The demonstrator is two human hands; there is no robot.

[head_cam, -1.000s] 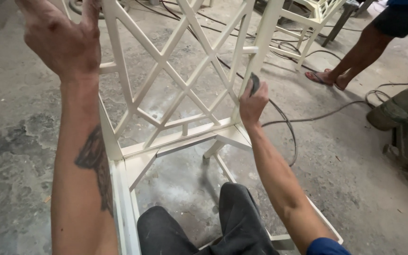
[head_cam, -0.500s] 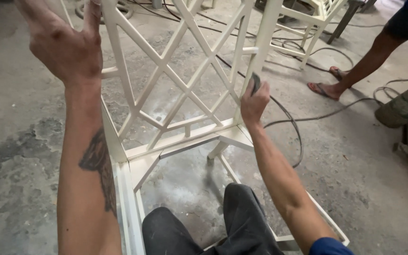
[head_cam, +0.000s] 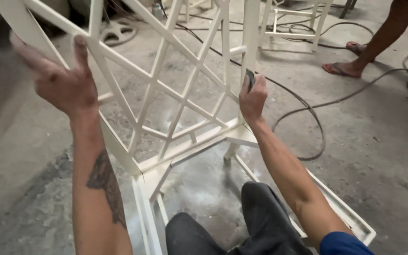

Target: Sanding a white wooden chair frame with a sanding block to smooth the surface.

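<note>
the concrete floor [head_cam: 378, 156] is the largest thing here, grey, rough and blotchy, with a paler dusty patch under the frame. on it stands a cream-painted wooden chair frame [head_cam: 166, 94], matte and smooth, its back a lattice of thin crossing slats between two straight posts; the open seat rails run toward the camera around the person's dark-trousered knees [head_cam: 242, 222]. the top of the lattice is cut off by the upper edge. a black cable [head_cam: 308, 113] loops across the floor to the right of the frame. a second cream frame [head_cam: 293, 23] stands well behind, only its lower legs showing. another person's bare leg and sandalled foot [head_cam: 350, 66] enter at the upper right, the body cut off. a round wheel-like object [head_cam: 116, 30] lies at the top left, partly hidden behind the slats and hard to make out.

the left hand [head_cam: 64, 82] is raised at the left post of the chair back, fingers spread and extended; it is blurred, and whether the palm truly grips the post cannot be told, though the fingers lie against the post and a slat. the forearm carries a dark tattoo.

the right hand [head_cam: 252, 97] is curled closed, pinching a small dark sanding pad [head_cam: 250, 78] against the right post of the chair back, just above where the lattice slats meet it. most of the pad is hidden by the fingers.
</note>
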